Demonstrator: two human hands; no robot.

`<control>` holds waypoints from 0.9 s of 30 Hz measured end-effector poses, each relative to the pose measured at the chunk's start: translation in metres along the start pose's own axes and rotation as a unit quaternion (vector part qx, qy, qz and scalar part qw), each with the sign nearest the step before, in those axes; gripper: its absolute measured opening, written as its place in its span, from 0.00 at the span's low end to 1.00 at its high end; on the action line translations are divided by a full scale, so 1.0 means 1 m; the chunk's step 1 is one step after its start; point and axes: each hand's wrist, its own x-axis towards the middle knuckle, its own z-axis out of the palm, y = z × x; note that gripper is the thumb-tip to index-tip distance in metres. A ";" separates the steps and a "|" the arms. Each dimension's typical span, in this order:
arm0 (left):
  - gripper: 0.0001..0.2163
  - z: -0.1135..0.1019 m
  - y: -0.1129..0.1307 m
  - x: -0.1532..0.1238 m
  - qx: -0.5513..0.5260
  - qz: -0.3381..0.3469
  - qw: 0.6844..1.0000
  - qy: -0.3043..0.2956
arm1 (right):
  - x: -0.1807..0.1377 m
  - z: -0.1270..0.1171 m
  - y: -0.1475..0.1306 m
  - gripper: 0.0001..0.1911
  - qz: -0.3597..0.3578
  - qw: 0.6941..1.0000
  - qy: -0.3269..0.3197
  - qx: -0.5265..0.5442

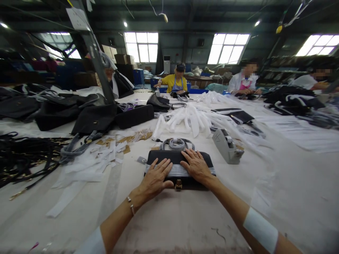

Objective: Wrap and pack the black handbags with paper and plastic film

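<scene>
A black handbag (159, 157) lies flat on the white table in front of me, with a wrapped handle (177, 143) at its far side and a gold clasp (178, 184) at its near edge. A pale strip (178, 170) runs across the bag. My left hand (155, 178) rests flat on the bag's left half, fingers stretched out. My right hand (195, 165) lies flat on the right half, fingers spread over the strip. Neither hand holds anything.
A grey tape dispenser (227, 145) stands just right of the bag. White wrapping rolls (185, 120) lie beyond it, paper scraps (100, 155) and black straps (26, 155) to the left, with more black bags (92, 116) behind. Other people work at the table's far end.
</scene>
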 end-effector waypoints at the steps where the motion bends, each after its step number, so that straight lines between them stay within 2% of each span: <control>1: 0.26 -0.004 -0.003 0.000 -0.002 -0.025 1.000 0.011 | 0.001 -0.002 0.002 0.24 0.004 1.000 0.007 0.018; 4: 0.24 -0.004 -0.017 -0.006 -0.039 -0.149 0.985 0.076 | 0.001 -0.015 0.018 0.26 0.030 0.998 0.045 0.041; 6: 0.28 0.004 -0.026 -0.012 -0.128 -0.230 0.957 0.119 | -0.003 -0.028 0.033 0.28 0.101 0.983 0.102 0.111; 8: 0.36 0.011 -0.033 -0.019 -0.270 -0.318 0.897 0.150 | -0.008 -0.042 0.049 0.31 0.200 0.945 0.148 0.214; 10: 0.41 0.011 -0.034 -0.023 -0.417 -0.384 0.811 0.143 | -0.016 -0.055 0.061 0.31 0.274 0.902 0.144 0.302; 12: 0.41 0.000 -0.032 -0.028 -0.523 -0.389 0.750 0.113 | -0.027 -0.066 0.065 0.31 0.296 0.882 0.094 0.354; 13: 0.40 -0.008 -0.030 -0.031 -0.558 -0.366 0.738 0.102 | -0.034 -0.071 0.063 0.32 0.297 0.871 0.068 0.385; 15: 0.36 -0.026 -0.026 -0.041 -0.592 -0.307 0.740 0.088 | -0.050 -0.078 0.055 0.33 0.309 0.835 0.030 0.454; 17: 0.31 -0.042 -0.021 -0.058 -0.589 -0.261 0.762 0.059 | -0.070 -0.083 0.044 0.33 0.343 0.783 0.022 0.518; 19: 0.25 -0.053 -0.016 -0.079 -0.564 -0.233 0.792 0.001 | -0.092 -0.084 0.036 0.33 0.375 0.740 0.026 0.557; 20: 0.22 -0.057 -0.013 -0.091 -0.554 -0.228 0.800 -0.030 | -0.103 -0.083 0.035 0.32 0.381 0.730 0.032 0.567; 22: 0.16 -0.061 -0.007 -0.113 -0.553 -0.230 0.796 -0.092 | -0.125 -0.080 0.036 0.31 0.389 0.740 0.051 0.546; 24: 0.13 -0.062 -0.001 -0.130 -0.568 -0.258 0.772 -0.126 | -0.145 -0.077 0.043 0.30 0.420 0.770 0.050 0.478; 27: 0.14 -0.058 0.006 -0.143 -0.591 -0.334 0.729 -0.089 | -0.166 -0.071 0.054 0.33 0.461 0.810 -0.022 0.363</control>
